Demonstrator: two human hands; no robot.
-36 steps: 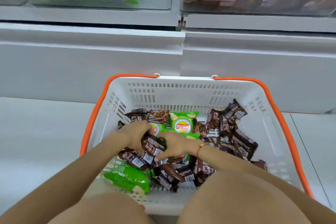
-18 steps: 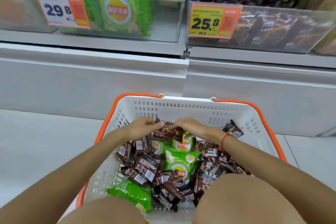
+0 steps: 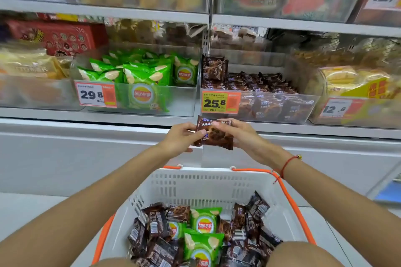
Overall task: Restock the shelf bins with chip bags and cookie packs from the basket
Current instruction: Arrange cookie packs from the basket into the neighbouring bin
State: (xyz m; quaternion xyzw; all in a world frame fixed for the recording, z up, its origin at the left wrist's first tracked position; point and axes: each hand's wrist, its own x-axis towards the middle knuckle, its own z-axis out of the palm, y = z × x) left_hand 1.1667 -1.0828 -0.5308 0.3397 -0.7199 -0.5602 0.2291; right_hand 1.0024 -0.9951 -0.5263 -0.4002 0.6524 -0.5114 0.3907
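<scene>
brown cookie pack (image 3: 213, 134) | upright, held | above white basket (image 3: 208, 182)

Cookie pack (image 3: 213, 134) between both hands

Grey shelf (image 3: 152, 118), clear bin of green chip bags (image 3: 138, 84), clear bin of brown cookie packs (image 3: 260, 102) beside it

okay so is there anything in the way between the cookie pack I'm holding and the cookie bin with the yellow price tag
Nothing visible blocks it. The cookie pack, held by the left hand and right hand, sits just below the cookie bin; only the bin's clear front wall must be cleared from above.
</scene>
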